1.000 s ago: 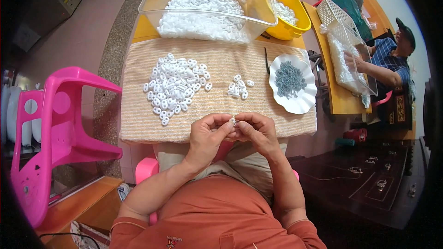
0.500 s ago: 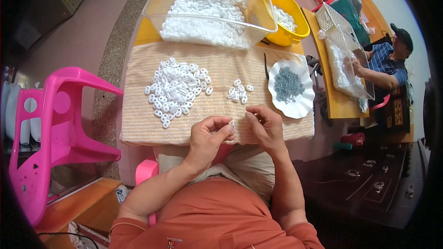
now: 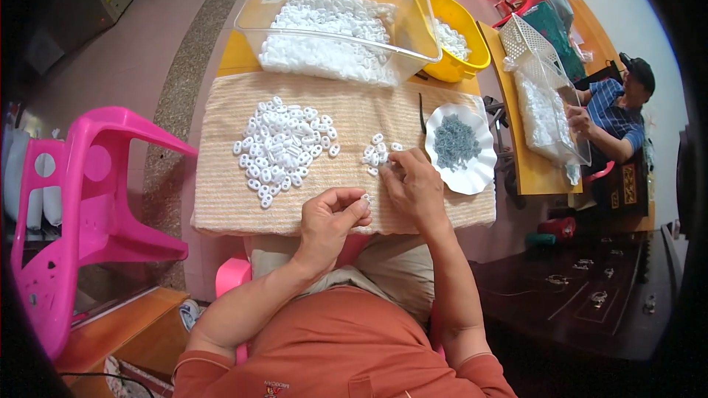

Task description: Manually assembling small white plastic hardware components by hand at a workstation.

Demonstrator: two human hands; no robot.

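Observation:
My left hand is closed, thumb against forefinger, on a small white two-hole plastic piece just above the near part of the cloth. My right hand has its fingers bent down at the near right side of a small cluster of white two-hole pieces. Its fingertips touch or nearly touch them, and what they pinch, if anything, is hidden. To the left lies a big heap of the same oval pieces. At the right a white scalloped plate holds a mound of small grey-blue translucent parts.
A striped beige cloth covers the table. Behind it stand a clear plastic bin of white pieces and a yellow basin. A thin black tool lies beside the plate. A pink chair is at left; a co-worker sits at right.
My right hand has moved forward and slightly left from beside my left hand to the small cluster. My left hand keeps its pinch in nearly the same place. The view has shifted slightly.

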